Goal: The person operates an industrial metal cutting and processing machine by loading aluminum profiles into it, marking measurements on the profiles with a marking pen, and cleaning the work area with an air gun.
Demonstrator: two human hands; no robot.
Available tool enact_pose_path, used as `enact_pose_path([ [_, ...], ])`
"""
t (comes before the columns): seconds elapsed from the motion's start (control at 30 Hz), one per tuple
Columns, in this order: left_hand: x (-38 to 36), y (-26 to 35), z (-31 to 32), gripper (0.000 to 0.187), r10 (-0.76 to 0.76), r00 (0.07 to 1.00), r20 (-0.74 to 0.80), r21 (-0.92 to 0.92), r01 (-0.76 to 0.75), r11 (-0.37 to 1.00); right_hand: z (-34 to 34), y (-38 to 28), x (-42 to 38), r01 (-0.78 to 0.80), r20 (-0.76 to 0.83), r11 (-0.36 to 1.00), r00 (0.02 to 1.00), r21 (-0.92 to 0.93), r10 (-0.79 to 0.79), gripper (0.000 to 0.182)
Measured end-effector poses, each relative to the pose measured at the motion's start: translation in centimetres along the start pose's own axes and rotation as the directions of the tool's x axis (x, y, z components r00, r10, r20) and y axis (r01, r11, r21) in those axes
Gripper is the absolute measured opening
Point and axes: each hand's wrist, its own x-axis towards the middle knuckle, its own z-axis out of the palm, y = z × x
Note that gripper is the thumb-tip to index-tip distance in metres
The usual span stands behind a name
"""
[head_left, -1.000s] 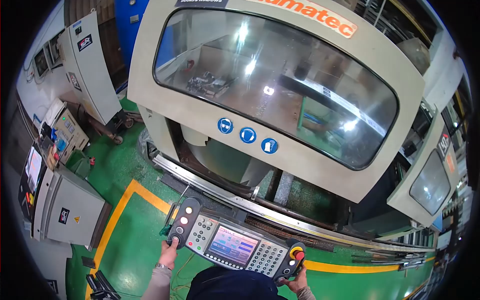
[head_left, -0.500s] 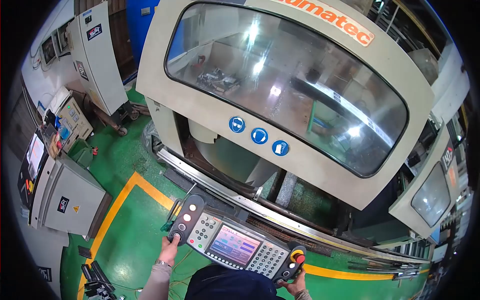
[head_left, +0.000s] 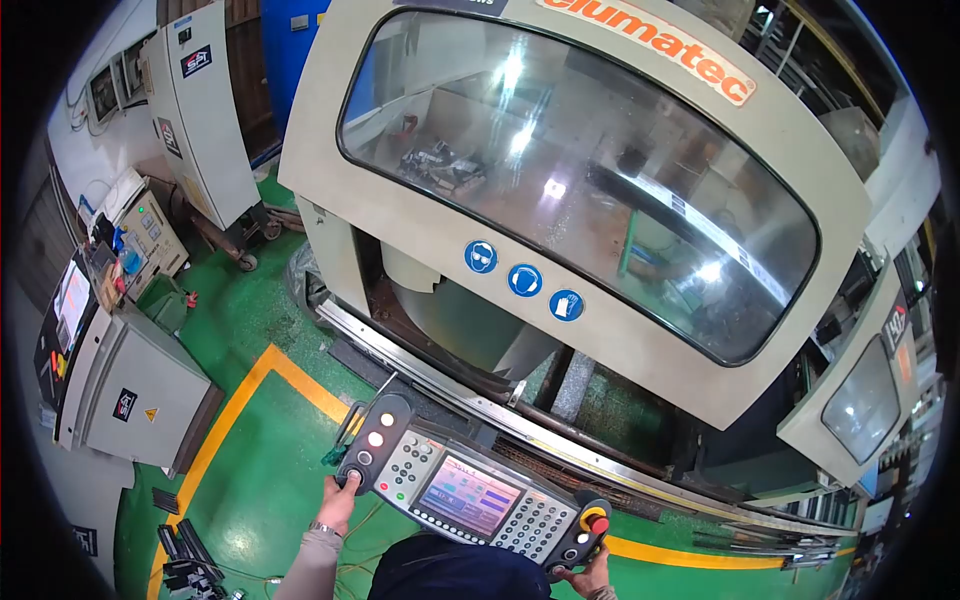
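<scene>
Both hands hold the ends of a control panel (head_left: pixel 425 447), which has a lit screen (head_left: pixel 471 496), a keypad and round buttons. My left hand (head_left: pixel 337 505) is closed on the left end, its thumb on a round button (head_left: pixel 354 475) below several lit ones. At the other end my right hand (head_left: pixel 592 577) is closed round the lower corner, with its thumb at a dark button (head_left: pixel 558 571); its other fingers are partly hidden. Just above that hand is a red emergency stop button (head_left: pixel 599 524) on a yellow base.
Beyond the panel stands a large saw machine (head_left: pixel 640 345) with a windowed hood and a long metal rail (head_left: pixel 450 380) along its front. To the left are a grey cabinet (head_left: pixel 145 395) and a tall cabinet (head_left: pixel 205 120). Dark profile pieces (head_left: pixel 190 550) lie on the green floor.
The camera view has shifted slightly, so the machine hood sits a little lower and further right. Both hands keep their hold on the panel's ends.
</scene>
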Motion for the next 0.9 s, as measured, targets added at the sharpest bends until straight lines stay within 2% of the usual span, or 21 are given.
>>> enact_pose_path([
  [0.07,0.7,-0.9,-0.2,0.054,0.004,1.000,-0.016,0.009,-0.003,1.000,0.9,2.1,0.3,0.126,-0.009,0.990,0.992,0.057,-0.126,0.117],
  [0.13,0.6,-0.8,-0.2,0.054,0.010,1.000,-0.012,0.008,-0.010,1.000,1.2,5.6,1.3,0.172,-0.009,0.984,0.985,0.047,-0.172,0.121],
  [0.27,0.5,-0.6,-0.2,0.055,0.015,1.000,-0.012,0.008,-0.015,1.000,0.8,5.3,1.3,0.201,0.026,0.978,0.979,0.048,-0.203,0.123],
  [0.37,0.2,-0.1,-0.1,0.055,0.013,1.000,-0.001,-0.009,-0.013,1.000,0.9,5.6,1.4,0.254,-0.012,0.967,0.967,-0.003,-0.254,0.124],
  [0.47,0.2,-0.2,0.0,0.054,0.017,1.000,-0.016,-0.020,-0.017,1.000,1.0,6.0,1.3,0.228,-0.052,0.970,0.971,-0.088,-0.233,0.125],
  [0.67,-0.3,0.5,0.1,0.055,0.006,1.000,0.014,-0.036,-0.005,0.999,1.0,6.8,1.7,0.282,0.024,0.940,0.959,-0.194,-0.283,0.126],
  [0.77,-0.4,0.6,0.3,0.056,0.024,1.000,0.002,-0.053,-0.023,0.998,0.9,6.5,1.9,0.276,0.019,0.957,0.961,-0.092,-0.276,0.124],
  [0.87,0.1,-0.1,0.0,0.057,0.025,1.000,0.003,-0.050,-0.025,0.998,0.7,6.1,1.5,0.275,0.001,0.946,0.960,-0.172,-0.279,0.117],
  [0.9,0.2,-0.3,-0.1,0.056,0.024,1.000,0.002,-0.045,-0.024,0.999,0.8,6.5,1.7,0.261,0.017,0.964,0.965,-0.051,-0.261,0.113],
])
